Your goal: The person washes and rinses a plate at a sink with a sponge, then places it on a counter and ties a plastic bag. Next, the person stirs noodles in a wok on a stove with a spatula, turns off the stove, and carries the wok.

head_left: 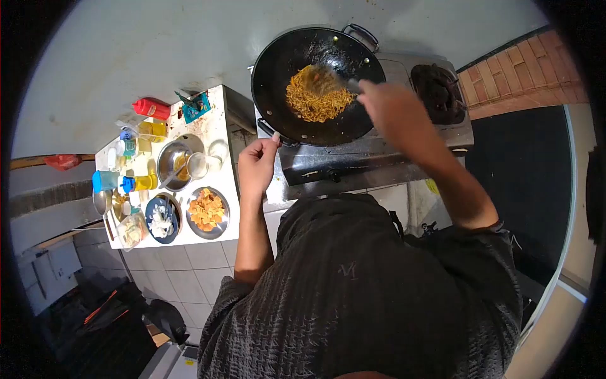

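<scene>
A large black wok point(268, 82) sits on the stove, with brown noodles point(315, 104) in its middle. My left hand point(257, 165) is closed at the near-left loop handle point(268, 128) of the wok, thumb pointing up along it. Over the right side of the wok, my right hand point(388, 107) grips the handle of a spatula point(351, 84). The spatula's head is smeared by motion among the noodles, so its exact shape is unclear.
A second burner point(437, 95) lies right of the wok. On the white table point(218, 123) at left stand a steel bowl point(165, 165), a plate of orange-brown pieces point(207, 211), a dark plate with white pieces point(161, 219), a red bottle point(151, 108) and several other bottles.
</scene>
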Motion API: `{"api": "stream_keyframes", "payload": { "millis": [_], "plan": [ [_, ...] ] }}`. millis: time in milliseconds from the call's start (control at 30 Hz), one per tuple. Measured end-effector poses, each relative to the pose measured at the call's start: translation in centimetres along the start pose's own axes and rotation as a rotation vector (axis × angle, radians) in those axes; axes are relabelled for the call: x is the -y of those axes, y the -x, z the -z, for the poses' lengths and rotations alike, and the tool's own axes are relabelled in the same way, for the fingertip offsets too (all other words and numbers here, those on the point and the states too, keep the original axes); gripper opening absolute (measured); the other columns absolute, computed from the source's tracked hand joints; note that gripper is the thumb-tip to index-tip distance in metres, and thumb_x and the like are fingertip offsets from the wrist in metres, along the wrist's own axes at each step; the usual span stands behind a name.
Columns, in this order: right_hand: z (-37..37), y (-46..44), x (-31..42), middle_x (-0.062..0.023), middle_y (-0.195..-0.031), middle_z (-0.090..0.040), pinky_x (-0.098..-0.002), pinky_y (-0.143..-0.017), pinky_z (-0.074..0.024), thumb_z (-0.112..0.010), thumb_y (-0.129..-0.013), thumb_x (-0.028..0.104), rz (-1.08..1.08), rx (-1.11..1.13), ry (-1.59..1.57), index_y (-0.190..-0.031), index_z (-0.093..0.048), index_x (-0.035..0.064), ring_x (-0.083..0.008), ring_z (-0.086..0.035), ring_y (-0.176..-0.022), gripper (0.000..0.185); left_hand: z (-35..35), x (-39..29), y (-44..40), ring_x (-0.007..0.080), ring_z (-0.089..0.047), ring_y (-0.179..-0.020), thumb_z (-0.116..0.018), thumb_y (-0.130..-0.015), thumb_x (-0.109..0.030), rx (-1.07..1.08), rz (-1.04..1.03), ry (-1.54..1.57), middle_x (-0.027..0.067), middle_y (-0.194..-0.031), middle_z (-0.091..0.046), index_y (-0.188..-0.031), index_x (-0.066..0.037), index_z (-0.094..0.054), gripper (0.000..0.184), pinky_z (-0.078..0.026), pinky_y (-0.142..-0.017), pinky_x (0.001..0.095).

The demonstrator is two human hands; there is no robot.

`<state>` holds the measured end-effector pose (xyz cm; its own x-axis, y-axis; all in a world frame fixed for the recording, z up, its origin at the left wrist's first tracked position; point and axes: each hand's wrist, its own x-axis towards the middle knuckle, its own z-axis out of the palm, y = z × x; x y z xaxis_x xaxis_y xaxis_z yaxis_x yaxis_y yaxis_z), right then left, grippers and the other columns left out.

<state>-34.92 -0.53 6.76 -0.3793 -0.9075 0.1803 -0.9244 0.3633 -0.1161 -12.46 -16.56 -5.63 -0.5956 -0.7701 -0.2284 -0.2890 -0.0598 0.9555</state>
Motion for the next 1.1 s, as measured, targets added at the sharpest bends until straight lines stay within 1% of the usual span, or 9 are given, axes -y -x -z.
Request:
{"api": "stream_keyframes", "payload": {
  "millis": [100, 167, 300, 367, 600, 733, 867, 933, 1100],
  "plan": [
    [-4.0, 1.8, -0.2, -0.0152, -0.079, -0.061, -0.0424, -0.07, -0.051, -0.055, -0.085, 0.011, 0.099, -0.005, -0.15, -0.098, -0.06, 0.0008, -0.0323, -0.061, -0.078, 0.017, -0.4, -0.3, 0.3, 0.0018, -0.041, -0.06, -0.065, -0.092, -0.027, -0.007, 0.019, -0.034, -0.0054, -0.065, -0.056, -0.079, 0.002, -0.068, 0.031, -0.031, -0.054, 0.0198],
    [-5.4, 1.9, -0.6, -0.0134, -0.079, -0.059, -0.0413, -0.069, -0.0497, -0.056, -0.085, 0.009, 0.041, -0.196, -0.027, -0.106, -0.062, 0.0006, -0.0315, -0.06, -0.078, 0.024, -0.9, -0.1, 0.3, 0.0027, -0.042, -0.061, -0.065, -0.092, -0.026, -0.028, 0.013, 0.007, -0.004, -0.066, -0.057, -0.079, 0.002, -0.067, 0.031, -0.033, -0.054, 0.0205],
    [-3.3, 1.9, -2.8, -0.0123, -0.077, -0.059, -0.0406, -0.067, -0.0482, -0.057, -0.083, 0.008, -0.001, -0.279, -0.048, -0.113, -0.063, 0.0003, -0.0308, -0.059, -0.076, 0.031, -1.5, -0.5, 0.6, 0.0038, -0.042, -0.061, -0.065, -0.092, -0.026, -0.077, 0.028, -0.052, -0.0033, -0.066, -0.057, -0.078, 0.001, -0.066, 0.031, -0.034, -0.055, 0.0211],
    [-2.5, 2.7, -3.7, -0.0106, -0.07, -0.053, -0.0412, -0.061, -0.0446, -0.067, -0.082, 0.009, 0.002, -0.422, -0.087, -0.111, -0.066, 0.0057, -0.0295, -0.055, -0.066, 0.028, -1.6, -0.5, 0.7, 0.0043, -0.043, -0.062, -0.065, -0.092, -0.026, -0.102, 0.028, -0.028, -0.0028, -0.067, -0.058, -0.076, 0.001, -0.065, 0.031, -0.035, -0.056, 0.0217],
    [-3.8, 7.9, -4.1, -0.0136, -0.084, -0.052, -0.0424, -0.068, -0.0483, -0.058, -0.085, 0.007, -0.056, -0.149, -0.175, -0.12, -0.062, 0.0118, -0.031, -0.056, -0.08, 0.035, -2.4, -1.7, 1.8, 0.0039, -0.042, -0.062, -0.065, -0.093, -0.026, -0.173, 0.094, -0.102, -0.004, -0.067, -0.056, -0.077, 0.001, -0.064, 0.031, -0.034, -0.056, 0.0208],
    [-5.8, 9.6, -4.0, -0.0174, -0.097, -0.059, -0.0455, -0.076, -0.0486, -0.059, -0.087, 0.014, -0.198, -0.049, -0.296, -0.129, -0.048, 0.0098, -0.0348, -0.058, -0.088, 0.044, -3.4, -2.6, 3.4, 0.004, -0.042, -0.063, -0.064, -0.093, -0.027, -0.201, 0.103, -0.135, -0.0036, -0.069, -0.056, -0.08, 0.001, -0.065, 0.031, -0.034, -0.057, 0.021],
    [-6.0, 11.4, -4.1, -0.0195, -0.098, -0.062, -0.0459, -0.078, -0.0483, -0.06, -0.086, 0.017, -0.279, -0.07, -0.36, -0.127, -0.047, 0.0071, -0.0371, -0.059, -0.092, 0.044, -3.5, -3.0, 5.0, 0.004, -0.044, -0.065, -0.064, -0.093, -0.026, -0.113, 0.082, -0.186, -0.0029, -0.071, -0.059, -0.081, 0.001, -0.065, 0.029, -0.035, -0.058, 0.0207],
    [-4.7, 12.0, -3.8, -0.0203, -0.097, -0.063, -0.0472, -0.081, -0.0476, -0.062, -0.086, 0.019, -0.425, 0.176, -0.466, -0.126, -0.048, 0.0052, -0.0381, -0.06, -0.094, 0.044, -3.8, -3.3, 5.4, 0.0041, -0.045, -0.066, -0.064, -0.093, -0.025, -0.068, 0.05, -0.176, -0.0028, -0.072, -0.059, -0.081, 0.001, -0.065, 0.029, -0.036, -0.059, 0.0205],
    [-4.0, 16.4, -3.4, -0.0174, -0.097, -0.065, -0.0459, -0.08, -0.0478, -0.064, -0.085, 0.022, -0.439, -0.081, -0.43, -0.119, -0.053, 0.0055, -0.0361, -0.062, -0.091, 0.039, -5.0, -4.2, 5.6, 0.0045, -0.046, -0.07, -0.063, -0.094, -0.025, 0.179, -0.059, -0.118, -0.0035, -0.075, -0.059, -0.078, -0.001, -0.062, 0.029, -0.037, -0.065, 0.0204]
  ]
}}
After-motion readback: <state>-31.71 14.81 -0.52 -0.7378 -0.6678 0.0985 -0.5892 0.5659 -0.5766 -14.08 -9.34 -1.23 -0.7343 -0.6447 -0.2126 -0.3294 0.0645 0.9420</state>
